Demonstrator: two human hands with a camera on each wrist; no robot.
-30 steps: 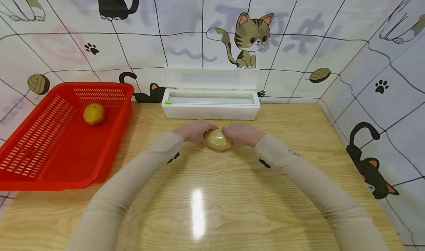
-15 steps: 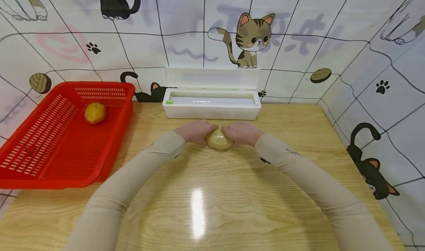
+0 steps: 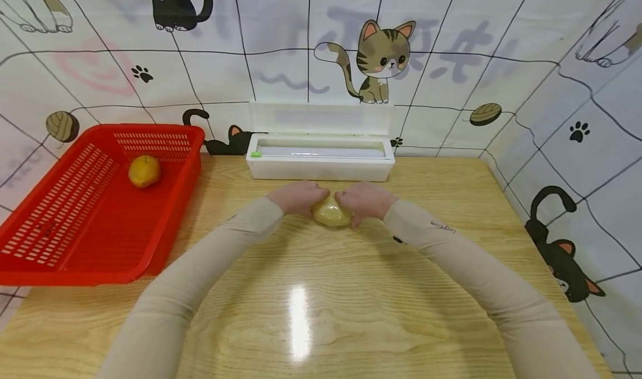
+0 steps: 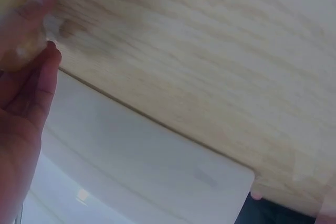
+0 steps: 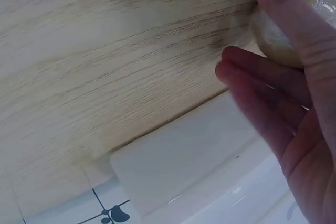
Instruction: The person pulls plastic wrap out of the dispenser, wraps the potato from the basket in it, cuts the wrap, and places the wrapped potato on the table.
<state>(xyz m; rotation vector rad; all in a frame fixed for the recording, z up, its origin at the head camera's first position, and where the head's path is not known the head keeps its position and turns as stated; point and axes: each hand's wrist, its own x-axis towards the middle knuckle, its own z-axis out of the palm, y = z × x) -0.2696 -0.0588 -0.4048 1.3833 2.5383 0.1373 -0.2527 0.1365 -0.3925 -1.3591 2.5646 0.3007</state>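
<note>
A round, pale-yellow fruit (image 3: pixel 331 212), covered in shiny clear cling film, is low over the table between my two hands; its exact kind is hard to tell. My left hand (image 3: pixel 299 197) holds it from the left, with the thumb against it in the left wrist view. From the other side my right hand (image 3: pixel 368 200) grips it; the right wrist view shows the thumb lying across the wrapped fruit (image 5: pixel 270 38) and the fingers bent beside it. Just behind the hands stands an open white cling film dispenser (image 3: pixel 321 170) with a green slider (image 3: pixel 256 154).
A red slotted basket (image 3: pixel 100 276) stands on the left of the wooden table (image 3: pixel 351 312), with one yellow fruit (image 3: pixel 144 171) in its far part. A cat-patterned sheet (image 3: pixel 281 33) hangs behind the table and along its right side.
Both hands stay around the wrapped fruit in nearly the same place. The wrists and sleeves have turned slightly, and the film over the fruit looks a little different in shape.
</note>
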